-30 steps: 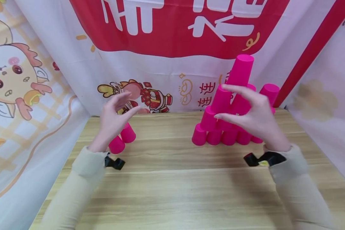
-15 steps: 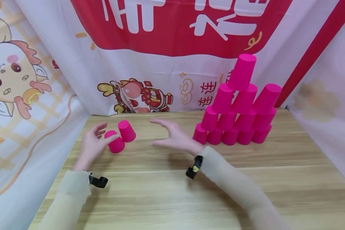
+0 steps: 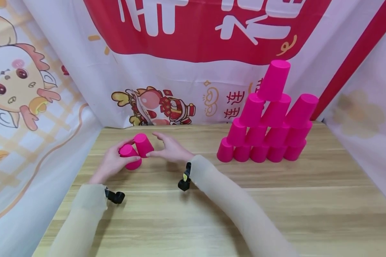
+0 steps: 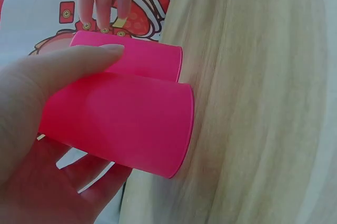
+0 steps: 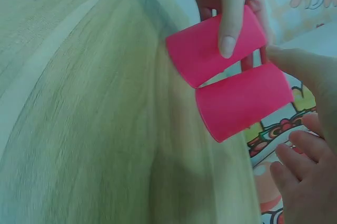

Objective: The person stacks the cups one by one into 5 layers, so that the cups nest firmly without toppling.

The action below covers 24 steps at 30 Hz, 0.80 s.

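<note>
Two upside-down pink cups stand close together at the left of the table. My left hand [image 3: 112, 161] holds the nearer left cup [image 3: 127, 150], thumb across its front and fingers round the far side, as the left wrist view also shows. Beside it, the other pink cup [image 3: 143, 144] has my right hand [image 3: 173, 150] at its right side. In the right wrist view the right thumb [image 5: 295, 61] is close to that cup [image 5: 245, 100], while the right fingers [image 5: 300, 153] spread apart from it. Whether the right thumb touches the cup I cannot tell.
A stacked pyramid of upside-down pink cups [image 3: 257, 135] stands at the right, with a single cup [image 3: 274, 80] on top. Printed cloth [image 3: 180, 75] hangs behind the wooden table [image 3: 193, 221] and along both sides.
My right hand has swung left from in front of the pyramid to the two loose cups. My left hand has come down and taken hold of the left cup.
</note>
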Each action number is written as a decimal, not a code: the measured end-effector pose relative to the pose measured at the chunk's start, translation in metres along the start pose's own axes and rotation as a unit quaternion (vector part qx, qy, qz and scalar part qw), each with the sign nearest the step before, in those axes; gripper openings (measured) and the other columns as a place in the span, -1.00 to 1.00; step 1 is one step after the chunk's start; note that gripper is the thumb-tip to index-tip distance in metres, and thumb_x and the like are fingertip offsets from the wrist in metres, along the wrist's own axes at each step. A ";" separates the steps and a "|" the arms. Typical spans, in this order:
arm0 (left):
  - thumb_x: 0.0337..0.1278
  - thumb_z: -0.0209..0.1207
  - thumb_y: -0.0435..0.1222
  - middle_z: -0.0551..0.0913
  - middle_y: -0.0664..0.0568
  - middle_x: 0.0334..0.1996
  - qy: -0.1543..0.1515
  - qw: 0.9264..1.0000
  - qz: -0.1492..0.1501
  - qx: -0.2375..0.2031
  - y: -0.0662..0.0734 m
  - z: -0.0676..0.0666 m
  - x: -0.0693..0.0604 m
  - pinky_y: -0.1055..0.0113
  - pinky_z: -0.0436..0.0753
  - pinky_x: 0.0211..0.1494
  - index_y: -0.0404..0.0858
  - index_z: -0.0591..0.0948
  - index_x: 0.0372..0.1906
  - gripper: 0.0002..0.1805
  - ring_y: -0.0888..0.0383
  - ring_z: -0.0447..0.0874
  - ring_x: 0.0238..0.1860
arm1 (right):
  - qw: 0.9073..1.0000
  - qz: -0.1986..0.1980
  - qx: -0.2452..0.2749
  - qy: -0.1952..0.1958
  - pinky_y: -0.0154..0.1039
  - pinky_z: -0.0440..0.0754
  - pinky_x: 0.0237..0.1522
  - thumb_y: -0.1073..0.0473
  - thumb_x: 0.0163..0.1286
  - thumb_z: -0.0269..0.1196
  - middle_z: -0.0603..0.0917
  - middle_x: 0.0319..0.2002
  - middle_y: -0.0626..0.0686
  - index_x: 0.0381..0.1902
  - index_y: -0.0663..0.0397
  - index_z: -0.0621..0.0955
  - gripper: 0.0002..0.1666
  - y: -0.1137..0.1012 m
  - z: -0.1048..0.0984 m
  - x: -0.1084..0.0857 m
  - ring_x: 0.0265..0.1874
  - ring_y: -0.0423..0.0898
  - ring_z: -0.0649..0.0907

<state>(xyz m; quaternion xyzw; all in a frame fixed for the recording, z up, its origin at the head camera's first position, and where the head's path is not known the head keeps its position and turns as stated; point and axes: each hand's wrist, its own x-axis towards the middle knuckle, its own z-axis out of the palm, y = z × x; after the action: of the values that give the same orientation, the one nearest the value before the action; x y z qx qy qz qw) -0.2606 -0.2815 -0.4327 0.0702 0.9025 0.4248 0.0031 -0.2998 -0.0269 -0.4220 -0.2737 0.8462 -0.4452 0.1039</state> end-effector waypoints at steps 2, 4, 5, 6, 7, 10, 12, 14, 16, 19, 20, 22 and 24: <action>0.13 0.48 -0.14 0.48 -0.18 0.35 -0.009 1.000 0.011 -0.003 0.002 0.001 0.001 0.31 0.65 0.01 -0.10 0.37 0.52 -0.14 -0.10 0.59 0.12 | 1.000 0.003 0.000 -0.001 0.04 0.40 0.37 -0.18 0.31 0.44 0.34 0.50 -0.03 0.60 -0.17 0.21 0.03 -0.001 0.002 0.003 0.43 -0.01 0.38; 0.14 0.48 -0.16 0.48 -0.17 0.36 -0.023 0.999 0.022 -0.008 0.004 0.002 0.001 0.37 0.65 0.00 -0.13 0.39 0.51 -0.16 -0.10 0.59 0.13 | 1.000 0.003 0.004 0.002 0.03 0.39 0.38 -0.13 0.34 0.43 0.36 0.49 -0.04 0.60 -0.16 0.22 -0.01 -0.002 0.004 0.005 0.43 0.01 0.38; 0.14 0.48 -0.17 0.49 -0.17 0.35 -0.029 0.999 0.027 -0.011 0.005 0.003 0.001 0.38 0.65 -0.01 -0.14 0.40 0.50 -0.17 -0.10 0.59 0.13 | 1.000 0.002 0.008 0.005 0.04 0.38 0.39 -0.09 0.36 0.42 0.37 0.48 -0.04 0.59 -0.14 0.23 -0.03 -0.004 0.004 0.005 0.43 0.03 0.38; 0.14 0.48 -0.18 0.49 -0.17 0.35 -0.035 0.999 0.030 -0.014 0.006 0.004 0.001 0.37 0.65 0.00 -0.15 0.40 0.49 -0.18 -0.10 0.59 0.14 | 1.000 0.003 0.010 0.008 0.03 0.37 0.39 -0.06 0.37 0.41 0.39 0.46 -0.05 0.58 -0.13 0.25 -0.06 -0.005 0.004 0.006 0.42 0.03 0.38; 0.13 0.49 -0.18 0.49 -0.18 0.35 -0.039 0.999 0.031 -0.017 0.007 0.005 0.000 0.35 0.66 0.00 -0.15 0.40 0.49 -0.18 -0.10 0.59 0.14 | 1.000 0.002 0.012 0.011 0.02 0.37 0.40 -0.03 0.38 0.41 0.41 0.45 -0.04 0.57 -0.11 0.27 -0.09 -0.006 0.004 0.006 0.42 0.03 0.39; 0.14 0.48 -0.18 0.47 -0.20 0.35 -0.046 0.998 0.025 -0.023 0.010 0.006 -0.001 0.21 0.69 0.03 -0.14 0.36 0.51 -0.15 -0.13 0.59 0.13 | 1.000 -0.004 0.010 0.018 -0.09 0.37 0.39 0.04 0.42 0.39 0.47 0.40 -0.05 0.53 -0.06 0.34 -0.19 -0.008 0.006 0.007 0.39 -0.04 0.42; 0.15 0.48 -0.18 0.44 -0.23 0.37 -0.044 0.999 0.018 -0.027 0.010 0.006 -0.003 0.11 0.70 0.06 -0.15 0.32 0.53 -0.12 -0.16 0.58 0.14 | 1.000 -0.010 0.007 0.022 -0.18 0.41 0.35 0.07 0.42 0.38 0.51 0.36 -0.06 0.50 -0.03 0.40 -0.25 -0.009 0.007 0.007 0.33 -0.10 0.46; 0.14 0.48 -0.15 0.42 -0.25 0.38 -0.037 0.999 0.011 -0.023 0.008 0.004 -0.006 0.05 0.69 0.07 -0.16 0.29 0.55 -0.09 -0.18 0.56 0.15 | 1.000 -0.017 -0.002 0.024 -0.26 0.45 0.30 0.07 0.41 0.39 0.56 0.29 -0.07 0.45 0.01 0.46 -0.29 -0.009 0.010 0.008 0.27 -0.15 0.50; 0.10 0.51 -0.12 0.42 -0.24 0.38 -0.025 0.999 0.006 -0.019 0.006 0.002 -0.010 0.11 0.69 0.07 -0.16 0.30 0.54 -0.06 -0.18 0.56 0.15 | 0.999 -0.026 -0.011 0.023 -0.29 0.47 0.25 0.06 0.39 0.41 0.60 0.23 -0.06 0.40 0.04 0.50 -0.33 -0.009 0.012 0.007 0.20 -0.18 0.52; 0.04 0.53 -0.05 0.48 -0.22 0.33 -0.007 1.000 -0.001 -0.017 0.002 -0.001 -0.015 0.31 0.68 0.01 -0.17 0.35 0.50 -0.06 -0.15 0.57 0.13 | 0.999 -0.035 -0.030 0.020 -0.30 0.48 0.23 0.03 0.36 0.44 0.63 0.16 -0.08 0.33 0.04 0.55 -0.37 -0.010 0.013 0.004 0.17 -0.19 0.54; 0.02 0.54 -0.03 0.50 -0.20 0.31 -0.004 1.000 -0.004 -0.019 0.002 -0.002 -0.016 0.38 0.67 -0.02 -0.17 0.36 0.49 -0.05 -0.14 0.57 0.13 | 0.999 -0.035 -0.033 0.020 -0.30 0.48 0.23 0.02 0.35 0.44 0.63 0.15 -0.09 0.31 0.02 0.55 -0.38 -0.011 0.012 0.002 0.16 -0.20 0.54; 0.00 0.54 0.01 0.52 -0.19 0.28 -0.002 1.000 -0.009 -0.024 0.001 -0.004 -0.019 0.45 0.64 -0.02 -0.18 0.37 0.48 -0.05 -0.13 0.58 0.15 | 0.998 -0.040 -0.035 0.025 -0.28 0.49 0.24 0.00 0.34 0.45 0.63 0.14 -0.11 0.28 -0.02 0.56 -0.40 -0.012 0.008 -0.002 0.16 -0.20 0.54; -0.01 0.53 0.04 0.53 -0.17 0.27 -0.004 0.999 -0.018 -0.026 0.002 -0.006 -0.022 0.41 0.63 0.04 -0.18 0.37 0.47 -0.04 -0.13 0.56 0.18 | 0.998 -0.049 -0.033 0.034 -0.26 0.48 0.25 -0.02 0.32 0.47 0.63 0.12 -0.14 0.25 -0.05 0.56 -0.40 -0.015 0.000 -0.008 0.16 -0.22 0.54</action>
<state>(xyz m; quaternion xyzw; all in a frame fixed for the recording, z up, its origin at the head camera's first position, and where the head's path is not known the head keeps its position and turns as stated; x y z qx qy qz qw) -0.2391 -0.2876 -0.4291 0.0556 0.8923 0.4477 0.0165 -0.2871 -0.0292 -0.4104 -0.3026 0.8493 -0.4304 0.0438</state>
